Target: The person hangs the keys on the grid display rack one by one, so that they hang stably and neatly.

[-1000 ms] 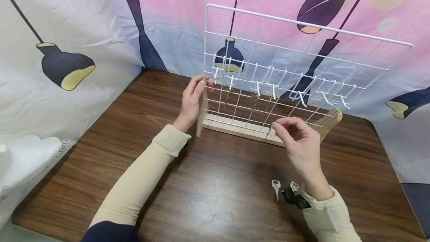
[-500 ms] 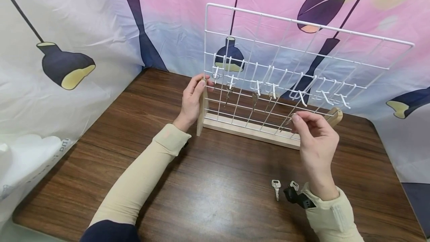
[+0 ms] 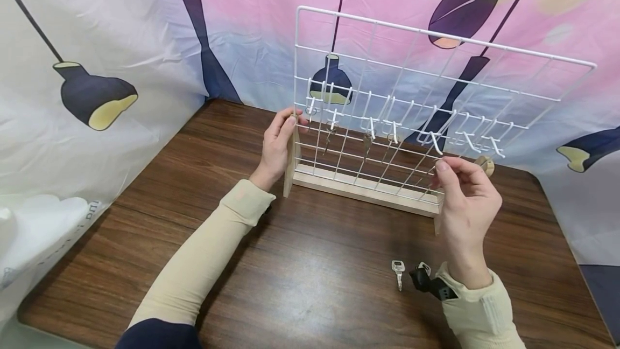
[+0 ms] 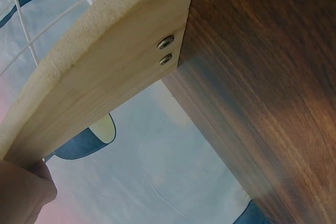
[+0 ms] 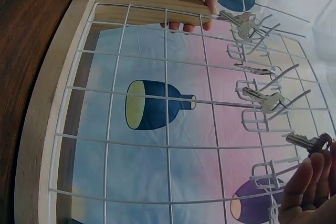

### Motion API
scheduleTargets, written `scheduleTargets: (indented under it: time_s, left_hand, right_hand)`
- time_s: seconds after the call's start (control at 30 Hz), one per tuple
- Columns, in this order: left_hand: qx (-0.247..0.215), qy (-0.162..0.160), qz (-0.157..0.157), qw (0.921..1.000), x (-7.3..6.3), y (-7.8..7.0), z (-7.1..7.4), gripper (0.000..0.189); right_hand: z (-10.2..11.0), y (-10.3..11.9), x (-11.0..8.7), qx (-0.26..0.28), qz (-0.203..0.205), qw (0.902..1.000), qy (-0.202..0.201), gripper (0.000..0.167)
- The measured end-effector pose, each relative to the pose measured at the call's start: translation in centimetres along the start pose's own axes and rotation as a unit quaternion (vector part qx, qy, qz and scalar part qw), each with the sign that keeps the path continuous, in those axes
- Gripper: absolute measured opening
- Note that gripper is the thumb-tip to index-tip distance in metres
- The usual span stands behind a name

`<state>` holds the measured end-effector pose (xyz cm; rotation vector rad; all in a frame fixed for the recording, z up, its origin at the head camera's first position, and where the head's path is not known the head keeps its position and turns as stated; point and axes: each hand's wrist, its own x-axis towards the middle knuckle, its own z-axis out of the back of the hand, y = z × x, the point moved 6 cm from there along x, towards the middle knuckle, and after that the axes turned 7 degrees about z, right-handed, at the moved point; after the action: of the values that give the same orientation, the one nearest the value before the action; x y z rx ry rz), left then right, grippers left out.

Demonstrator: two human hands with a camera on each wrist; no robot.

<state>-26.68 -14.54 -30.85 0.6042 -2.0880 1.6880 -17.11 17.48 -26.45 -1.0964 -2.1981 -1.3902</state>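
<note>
A white wire grid rack (image 3: 445,34) stands on a wooden base, with several white hooks along its middle. My left hand (image 3: 277,147) grips the top of its left wooden side piece (image 4: 105,66), fingers behind and thumb in front. My right hand (image 3: 469,198) pinches a silver key (image 5: 300,140) by its ring end, just below and in front of an unoccupied hook (image 3: 434,143). To the left of it, silver keys (image 5: 269,100) hang by rings from hooks. Fingers partly cover the pinched key's ring.
Two loose keys lie on the brown wooden table (image 3: 300,284): one key (image 3: 398,273) in plain sight, another key (image 3: 424,268) partly behind the black device (image 3: 426,283) on my right wrist. A lamp-patterned cloth (image 3: 261,26) hangs behind. White plastic (image 3: 41,236) sits at the left edge.
My right hand has moved right and slightly up along the front of the grid, carrying the key to below a hook. The left hand stays on the wooden side piece.
</note>
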Motion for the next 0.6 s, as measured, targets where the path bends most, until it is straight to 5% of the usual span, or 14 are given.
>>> scheduleTargets:
  time_s: [0.6]
  left_hand:
    - [0.006,0.005,-0.009,0.9999,0.01,0.02,-0.07,0.027]
  right_hand:
    - [0.0,-0.45,0.48,0.037,-0.02,0.9988,-0.024,0.016]
